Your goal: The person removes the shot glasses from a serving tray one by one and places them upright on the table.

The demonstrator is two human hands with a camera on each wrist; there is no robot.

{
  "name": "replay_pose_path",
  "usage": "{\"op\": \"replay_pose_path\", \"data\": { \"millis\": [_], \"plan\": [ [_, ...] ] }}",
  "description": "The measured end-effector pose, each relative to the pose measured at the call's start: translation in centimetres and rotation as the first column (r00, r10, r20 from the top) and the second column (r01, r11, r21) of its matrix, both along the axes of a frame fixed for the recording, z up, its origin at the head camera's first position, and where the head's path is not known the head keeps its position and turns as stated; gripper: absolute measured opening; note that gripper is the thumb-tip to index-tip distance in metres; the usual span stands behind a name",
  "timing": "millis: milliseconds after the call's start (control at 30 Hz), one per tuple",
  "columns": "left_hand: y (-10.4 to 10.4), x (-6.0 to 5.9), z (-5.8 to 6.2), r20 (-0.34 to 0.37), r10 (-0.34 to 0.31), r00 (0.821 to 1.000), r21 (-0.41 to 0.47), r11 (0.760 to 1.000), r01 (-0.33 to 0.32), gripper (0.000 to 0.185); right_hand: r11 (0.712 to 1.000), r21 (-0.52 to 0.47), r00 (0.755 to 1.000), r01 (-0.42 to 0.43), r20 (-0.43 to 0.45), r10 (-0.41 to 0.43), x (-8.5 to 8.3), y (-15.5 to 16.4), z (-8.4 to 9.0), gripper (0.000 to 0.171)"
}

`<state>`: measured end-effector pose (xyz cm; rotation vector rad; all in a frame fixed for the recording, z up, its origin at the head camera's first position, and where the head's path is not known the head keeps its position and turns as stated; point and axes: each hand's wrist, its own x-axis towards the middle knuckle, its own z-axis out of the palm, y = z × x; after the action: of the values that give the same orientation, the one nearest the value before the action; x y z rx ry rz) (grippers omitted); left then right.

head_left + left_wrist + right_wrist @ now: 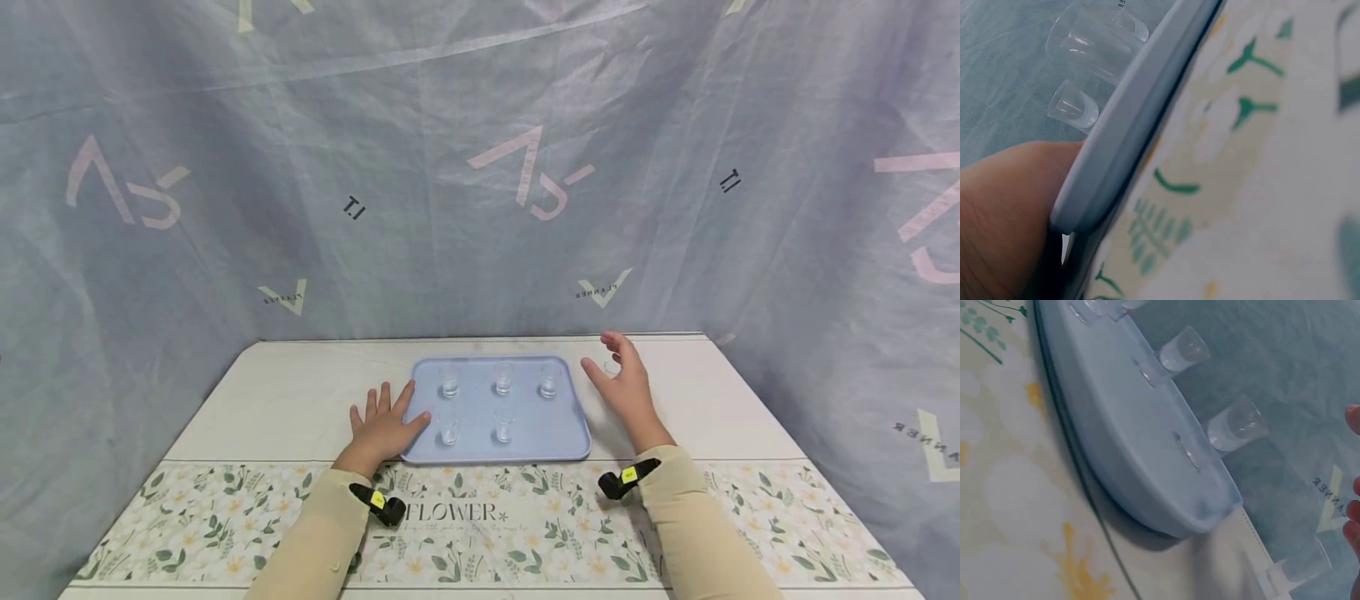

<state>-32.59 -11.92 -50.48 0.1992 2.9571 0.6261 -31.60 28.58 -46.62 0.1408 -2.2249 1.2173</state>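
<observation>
Drapery [420, 208] hangs behind the tabletop [315, 383], where the left hand [381, 432] lies spread at the left edge of a tray [555, 429] bearing five glasses [503, 381], while the right hand [632, 392], its grip wide and empty, hovers by a sixth glass [1299, 567] beyond the right edge, seemingly a pick-up wanting a gentle pinch

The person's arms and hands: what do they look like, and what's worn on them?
The left hand and right hand are bare, with no gloves visible. The left sleeve and right sleeve are beige. Near each cuff sits a black wrist camera with a yellow label, its print too small to read.
</observation>
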Motion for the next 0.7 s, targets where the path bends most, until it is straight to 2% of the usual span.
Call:
{"op": "replay_pose_path", "data": {
  "millis": [167,300,567,700],
  "plan": [
    [0.1,0.3,0.5,0.007,0.0,1.0,-0.002,1.0,0.0,0.08,0.999,-0.003,0.999,-0.042,0.033,0.042,-0.1,-0.8,-0.3,0.059],
    [0.2,0.2,0.4,0.003,-0.004,1.0,-0.002,1.0,0.004,0.079,0.995,-0.055,0.991,-0.089,0.094,0.094,-0.2,-1.6,-0.7,0.06],
    [-0.6,-0.7,-0.9,0.008,-0.027,1.0,0.012,1.0,0.027,0.082,0.979,-0.109,0.947,-0.17,0.256,0.193,-1.1,-2.9,-2.0,0.066],
    [-0.4,-0.5,-0.6,0.011,-0.022,1.0,0.004,1.0,0.022,0.08,0.973,-0.152,0.923,-0.171,0.321,0.213,-1.4,-3.3,-2.7,0.067]
  ]
}}
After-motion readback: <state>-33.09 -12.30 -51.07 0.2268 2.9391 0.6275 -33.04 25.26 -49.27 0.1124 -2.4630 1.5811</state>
